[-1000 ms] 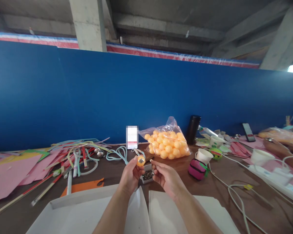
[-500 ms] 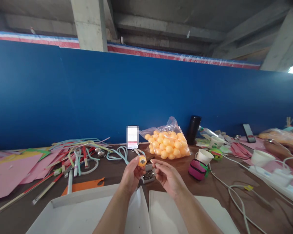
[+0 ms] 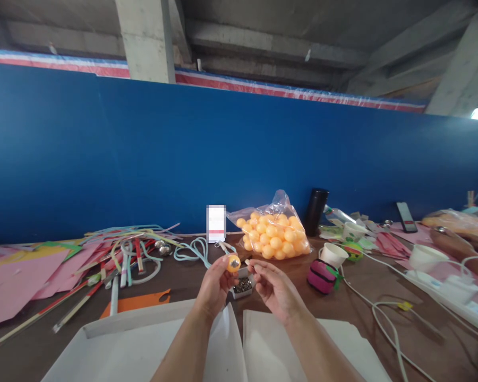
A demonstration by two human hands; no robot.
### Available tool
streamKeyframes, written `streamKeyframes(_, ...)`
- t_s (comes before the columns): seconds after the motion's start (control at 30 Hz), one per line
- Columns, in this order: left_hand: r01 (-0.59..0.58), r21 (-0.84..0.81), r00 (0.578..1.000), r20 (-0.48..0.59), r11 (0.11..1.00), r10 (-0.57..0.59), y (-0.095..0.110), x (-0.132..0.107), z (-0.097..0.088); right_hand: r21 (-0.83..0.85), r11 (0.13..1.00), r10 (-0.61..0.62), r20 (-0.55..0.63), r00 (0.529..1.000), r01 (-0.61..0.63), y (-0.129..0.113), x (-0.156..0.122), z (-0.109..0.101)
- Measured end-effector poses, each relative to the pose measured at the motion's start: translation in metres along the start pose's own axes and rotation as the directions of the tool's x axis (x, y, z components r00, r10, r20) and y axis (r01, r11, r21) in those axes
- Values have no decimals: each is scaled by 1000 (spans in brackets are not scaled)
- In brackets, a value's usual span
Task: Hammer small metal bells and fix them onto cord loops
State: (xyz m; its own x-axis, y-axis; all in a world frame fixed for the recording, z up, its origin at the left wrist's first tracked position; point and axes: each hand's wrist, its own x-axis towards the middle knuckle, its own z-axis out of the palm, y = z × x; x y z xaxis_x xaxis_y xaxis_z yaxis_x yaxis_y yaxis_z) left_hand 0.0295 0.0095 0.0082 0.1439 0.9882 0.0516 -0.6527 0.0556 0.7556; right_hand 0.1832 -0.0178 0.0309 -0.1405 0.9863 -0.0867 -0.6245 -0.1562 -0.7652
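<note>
My left hand (image 3: 215, 284) holds an orange ping-pong ball (image 3: 231, 268) between thumb and fingers. A dark, silvery patch shows on the side of the ball turned toward me; whether it is a hole or a fitted part I cannot tell. Just to the right, my right hand (image 3: 273, 286) pinches a tiny pale-tipped piece (image 3: 247, 262), too small to name, close to the ball but apart from it. Between and below the hands sits a small white box (image 3: 241, 295) with many little shiny metal pieces in it.
Behind the hands stands a clear bag of orange balls (image 3: 273, 239), near a black bottle (image 3: 317, 212). White trays (image 3: 143, 345) lie in front. Tubes and strips (image 3: 131, 254) clutter the left; paper cups (image 3: 333, 255), a purple pouch (image 3: 322, 277) and cables (image 3: 382, 307) the right. Another person's arm (image 3: 454, 246) shows far right.
The ball in my left hand has shifted very slightly to the right and turned a little. My right hand stays nearly still, its fingers pinched as before.
</note>
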Motion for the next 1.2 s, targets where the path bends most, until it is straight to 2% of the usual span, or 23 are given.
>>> streamKeyframes(0.23, -7, -1, 1000, 13, 1000, 7, -2, 2, -3, 86, 996, -38, 43, 998, 34, 1, 4, -3)
streamKeyframes(0.53, 6, 50, 997, 72, 999, -10, 2, -3, 2, -65, 996, -53, 79, 995, 58, 2, -2, 6)
streamKeyframes(0.8, 70, 109, 976, 197, 992, -90, 4, -8, 5, -161, 985, -56, 55, 997, 64, 5, -1, 6)
streamKeyframes(1.0, 75, 128, 974, 203, 989, -100, 6, -9, 8, -141, 984, -99, 72, 992, 108, 6, 0, 4)
streamKeyframes(1.2, 79, 119, 975, 198, 990, -102, 6, -9, 8, -201, 976, -66, 92, 994, 84, 6, -1, 3)
